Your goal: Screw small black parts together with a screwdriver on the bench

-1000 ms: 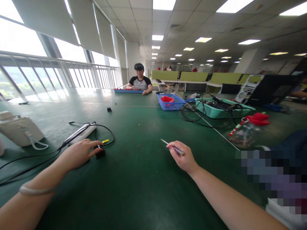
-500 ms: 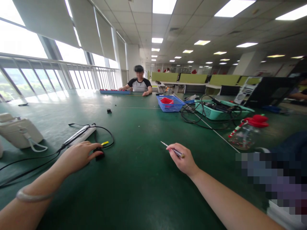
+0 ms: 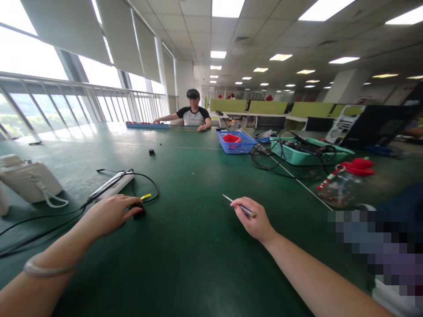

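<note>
My left hand (image 3: 107, 215) rests on the green table, with its thumb and fingers closed on a small black block (image 3: 140, 213). A yellow label (image 3: 146, 197) on a black cable lies just beyond these fingers. In my right hand (image 3: 254, 221) is a slim silver screwdriver (image 3: 246, 210), gripped like a pen. Its thin tip points forward and left, and seems to be just above the table or on it. Between the two hands is a wide gap. Farther off, another small black block (image 3: 151, 152) sits on the table.
Left of me are a white power strip (image 3: 114, 185) with black cables and a cream bottle (image 3: 31, 179). A blue basket (image 3: 236, 147), a teal basket (image 3: 297, 156) with cables and a red-lidded jar (image 3: 343, 185) stand right. Across sits a person (image 3: 194, 115) beside a blue tray (image 3: 145, 126).
The blue tray across the table has slid left, and the person there now reaches farther toward it. My view has shifted slightly; both my hands hold the same pose.
</note>
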